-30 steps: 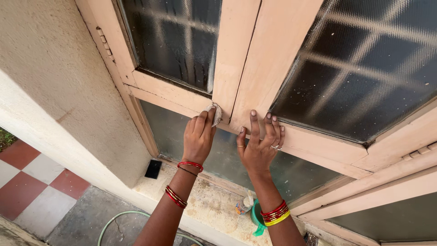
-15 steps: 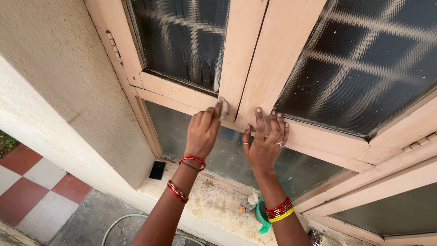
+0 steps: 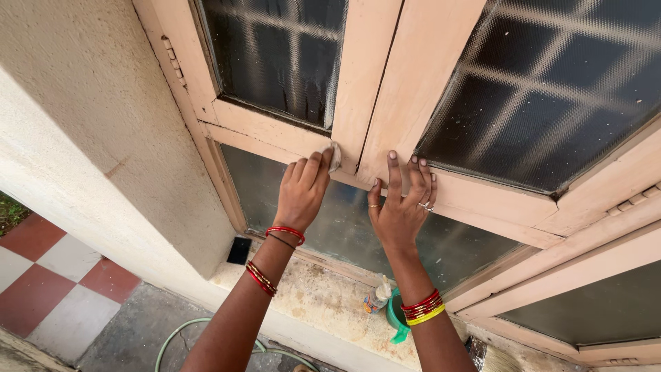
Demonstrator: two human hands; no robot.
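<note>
My left hand [image 3: 301, 193] presses a small pale cloth [image 3: 334, 156] against the peach wooden window frame [image 3: 358, 76], at the bottom of the left sash's centre stile. Beside it, my right hand [image 3: 401, 205] lies flat with fingers spread on the lower rail of the right sash. Both wrists wear red bangles. Dark textured glass panes [image 3: 275, 55] fill the sashes above, and frosted panes sit below.
A stained sill [image 3: 323, 300] below holds a small bottle [image 3: 377, 296], a green mug [image 3: 395, 318] and a black square object [image 3: 239, 251]. A rough cream wall [image 3: 82, 117] stands left. A green hose [image 3: 180, 332] lies on grey ground beside red and white tiles.
My left hand and the cloth have slid slightly up along the frame. My right hand has also shifted a little upward on the rail. The view moved a little.
</note>
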